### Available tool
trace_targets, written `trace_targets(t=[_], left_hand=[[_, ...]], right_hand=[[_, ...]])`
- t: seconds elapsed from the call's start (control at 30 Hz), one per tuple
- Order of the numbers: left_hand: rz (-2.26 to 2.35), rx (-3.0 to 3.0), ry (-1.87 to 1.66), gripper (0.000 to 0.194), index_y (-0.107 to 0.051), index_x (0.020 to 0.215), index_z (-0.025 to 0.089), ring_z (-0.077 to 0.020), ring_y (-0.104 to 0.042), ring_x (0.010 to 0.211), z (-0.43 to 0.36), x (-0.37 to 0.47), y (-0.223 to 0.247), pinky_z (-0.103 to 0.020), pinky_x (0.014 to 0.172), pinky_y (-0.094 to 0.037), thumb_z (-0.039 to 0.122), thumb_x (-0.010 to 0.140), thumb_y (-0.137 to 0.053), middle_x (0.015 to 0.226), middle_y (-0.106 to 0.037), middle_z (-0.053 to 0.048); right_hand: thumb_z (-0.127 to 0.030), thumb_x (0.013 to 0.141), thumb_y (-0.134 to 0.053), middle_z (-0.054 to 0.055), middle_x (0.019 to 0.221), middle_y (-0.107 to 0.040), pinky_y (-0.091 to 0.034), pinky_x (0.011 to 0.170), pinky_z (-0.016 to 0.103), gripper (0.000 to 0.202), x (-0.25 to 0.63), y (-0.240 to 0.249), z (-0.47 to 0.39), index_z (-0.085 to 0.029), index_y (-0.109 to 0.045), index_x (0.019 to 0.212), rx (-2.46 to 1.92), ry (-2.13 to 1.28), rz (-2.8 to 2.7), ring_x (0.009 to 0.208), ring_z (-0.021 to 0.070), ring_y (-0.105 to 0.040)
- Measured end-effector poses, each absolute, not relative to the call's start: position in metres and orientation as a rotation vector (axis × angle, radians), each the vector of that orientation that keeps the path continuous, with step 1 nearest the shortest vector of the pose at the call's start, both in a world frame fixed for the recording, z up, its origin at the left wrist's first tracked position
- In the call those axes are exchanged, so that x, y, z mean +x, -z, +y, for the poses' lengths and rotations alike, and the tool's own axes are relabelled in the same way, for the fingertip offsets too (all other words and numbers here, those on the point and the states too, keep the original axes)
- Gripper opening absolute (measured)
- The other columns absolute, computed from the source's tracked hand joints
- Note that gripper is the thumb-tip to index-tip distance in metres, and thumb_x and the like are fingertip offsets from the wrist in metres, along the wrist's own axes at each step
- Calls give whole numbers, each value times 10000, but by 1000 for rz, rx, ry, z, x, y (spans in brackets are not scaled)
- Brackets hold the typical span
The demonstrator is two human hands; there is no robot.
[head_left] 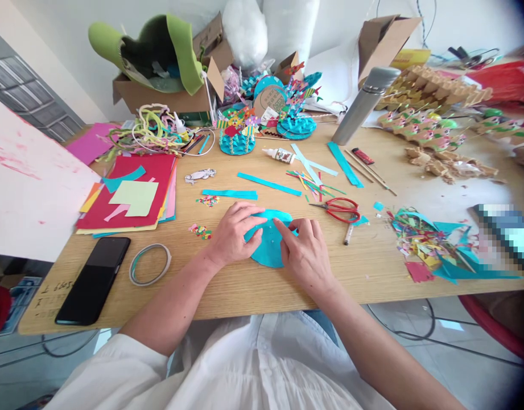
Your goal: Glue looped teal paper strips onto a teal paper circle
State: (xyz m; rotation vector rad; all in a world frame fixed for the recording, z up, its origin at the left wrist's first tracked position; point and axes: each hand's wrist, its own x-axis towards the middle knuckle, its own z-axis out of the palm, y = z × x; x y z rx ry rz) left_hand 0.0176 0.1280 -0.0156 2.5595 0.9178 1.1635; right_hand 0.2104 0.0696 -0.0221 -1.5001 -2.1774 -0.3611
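Observation:
A round blue paper disc [268, 245] lies on the table in front of me, with a few small pale spots on its surface. Over its left edge rests my left hand [236, 233], open, fingers stretched across the paper and thumb apart. My right hand [306, 250] touches the disc from the right with its index finger stretched out; the other fingers are curled, and nothing shows in them. Just beyond the disc lie blue paper strips [230, 195]. Red-handled scissors [342, 209] and a marker-like stick [349, 233] are right of my right hand.
Small confetti piles [201, 230], a tape roll [149, 265], a black phone [93, 281] and stacked coloured paper [125, 193] lie left. Behind are a glue bottle [281, 155], finished blue paper crafts [236, 134] and a grey flask [364, 105]. Paper scraps [432, 233] lie right.

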Motion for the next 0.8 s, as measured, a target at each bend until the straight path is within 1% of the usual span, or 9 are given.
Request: trace_targets(t=[0.07,0.13,0.2,0.27,0.33,0.43,0.6,0.8], left_hand=[[897,2575,-1180,208,-715,1005,196,-265,-570,1118,128,18,17,-499,972,-507,193,852,-575,1154,-703,-93],[881,2589,-1192,199,-714,998,190,-266,-570,1111,129,19,18,-501,963,-514,191,856,-576,1146,-704,-98],[873,2599,-1193,191,-712,993,186,-265,-573,1100,129,19,19,-499,953,-521,187,854,-580,1142,-704,-104],[865,2606,-1192,187,-709,988,181,-263,-577,1090,128,20,18,-494,950,-525,176,850,-583,1139,-704,-108],[852,2611,-1201,183,-709,978,172,-261,-580,1085,128,20,17,-486,952,-526,160,845,-585,1135,-706,-113],[843,2620,-1207,177,-711,967,163,-259,-580,1084,128,20,17,-477,954,-527,147,843,-585,1130,-709,-116],[835,2623,-1194,169,-716,955,158,-253,-588,1068,128,20,18,-465,943,-534,158,850,-583,1116,-710,-122],[831,2608,-1206,168,-722,942,153,-256,-584,1074,128,20,18,-467,950,-527,161,853,-579,1150,-698,-134]], right_hand=[[-158,932,-437,112,914,-544,-421,752,346,377,211,22,68,-155,-639,1251,-1508,376,-2162,847,233,-463],[-164,948,-406,96,868,-566,-418,724,314,400,210,21,65,-137,-616,1287,-1535,363,-2159,809,211,-498],[-172,963,-368,71,817,-597,-389,636,278,437,208,20,62,-135,-564,1352,-1613,300,-2189,751,184,-541],[-189,971,-340,54,794,-637,-333,550,269,478,204,19,61,-149,-493,1423,-1727,206,-2243,691,165,-578],[-206,975,-324,54,819,-682,-298,514,271,514,200,17,60,-167,-422,1478,-1844,120,-2292,658,155,-610],[-212,973,-314,66,885,-726,-290,506,271,547,196,14,62,-193,-352,1519,-1976,52,-2329,648,156,-647],[-200,967,-328,83,935,-741,-307,513,265,550,194,15,64,-210,-359,1515,-2046,26,-2368,689,163,-684],[-198,965,-333,76,910,-742,-318,516,262,539,194,15,64,-228,-390,1500,-2064,10,-2368,707,175,-697]])
